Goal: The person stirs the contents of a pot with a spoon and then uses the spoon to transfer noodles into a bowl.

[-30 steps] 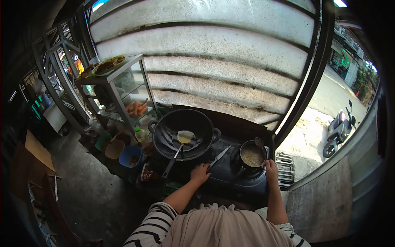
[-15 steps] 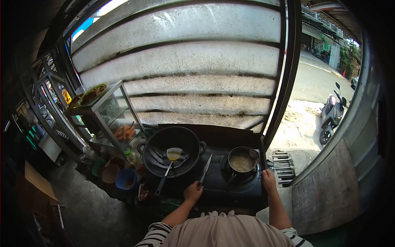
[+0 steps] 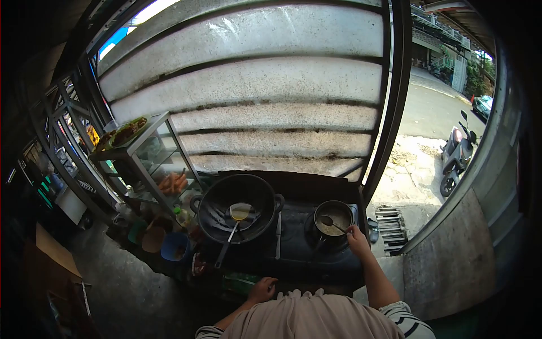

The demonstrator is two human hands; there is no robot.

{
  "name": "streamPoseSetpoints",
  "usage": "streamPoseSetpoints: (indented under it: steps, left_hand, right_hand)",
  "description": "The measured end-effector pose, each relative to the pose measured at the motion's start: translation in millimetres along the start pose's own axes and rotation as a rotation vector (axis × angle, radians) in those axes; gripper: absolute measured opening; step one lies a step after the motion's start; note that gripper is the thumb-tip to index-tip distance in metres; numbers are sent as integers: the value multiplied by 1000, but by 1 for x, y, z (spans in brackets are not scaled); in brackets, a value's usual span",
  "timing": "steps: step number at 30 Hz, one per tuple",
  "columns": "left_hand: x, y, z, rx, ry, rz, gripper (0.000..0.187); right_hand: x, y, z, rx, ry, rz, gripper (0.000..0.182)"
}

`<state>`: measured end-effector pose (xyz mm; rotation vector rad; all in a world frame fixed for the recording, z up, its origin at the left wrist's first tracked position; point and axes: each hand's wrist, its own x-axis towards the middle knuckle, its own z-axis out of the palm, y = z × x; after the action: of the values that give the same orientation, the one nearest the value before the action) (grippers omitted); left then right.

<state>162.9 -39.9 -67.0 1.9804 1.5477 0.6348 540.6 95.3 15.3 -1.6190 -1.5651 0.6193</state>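
Note:
My right hand (image 3: 357, 240) is closed around the handle of a spoon (image 3: 327, 220), its bowl over the small pot (image 3: 334, 233) of cloudy, pale liquid on the right burner. Near the front edge of the black stove (image 3: 299, 261), my left hand (image 3: 263, 289) is held low with bent fingers a little apart, and I see nothing in it. A knife (image 3: 278, 234) lies on the stove between the pot and a large dark wok (image 3: 237, 186). Inside the wok rests a ladle (image 3: 228, 246) with yellowish liquid in its bowl, its handle sticking out over the near rim.
A glass display case (image 3: 152, 152) stands left of the wok, with orange pieces inside and a food tray on top. Below it are a blue container (image 3: 175, 247) and a bottle (image 3: 182, 216). Slatted panels rise behind the stove. A scooter (image 3: 457, 155) is parked outside at right.
My left hand has let go of the knife and drawn back toward me. My right hand has left the stove's right edge and taken hold of the spoon in the pot.

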Motion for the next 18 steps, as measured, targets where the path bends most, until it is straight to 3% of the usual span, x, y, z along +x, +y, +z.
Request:
streamPoseSetpoints:
  steps: [2, 4, 5, 7, 11, 13, 16, 18]
  left_hand:
    - [-13, -11, 0, 10, 22, -3, 27]
    - [-19, -14, -1, 18, 49, -13, 27]
    - [-21, -12, -5, 17, 56, -44, 27]
    - [-22, -10, -9, 18, 65, -80, 27]
    - [-6, 8, -16, -21, 110, -62, 25]
    - [10, 21, -22, -50, 84, -58, 25]
    - [36, 38, -31, -57, 6, -148, 26]
    - [51, 45, -34, 8, -53, -293, 28]
  right_hand:
    - [4, 5, 5, 64, 2, -79, 15]
    - [9, 3, 5, 706, -204, 418, 10]
    - [8, -1, 4, 702, -215, 416, 10]
    - [1, -22, 0, 992, -182, 619, 6]
    - [-5, -20, 18, 951, -281, 653, 6]
    - [-5, -26, 21, 944, -253, 643, 14]
    - [-4, -30, 17, 1202, -218, 722, 9]
    - [-4, -24, 18, 1336, -313, 812, 13]
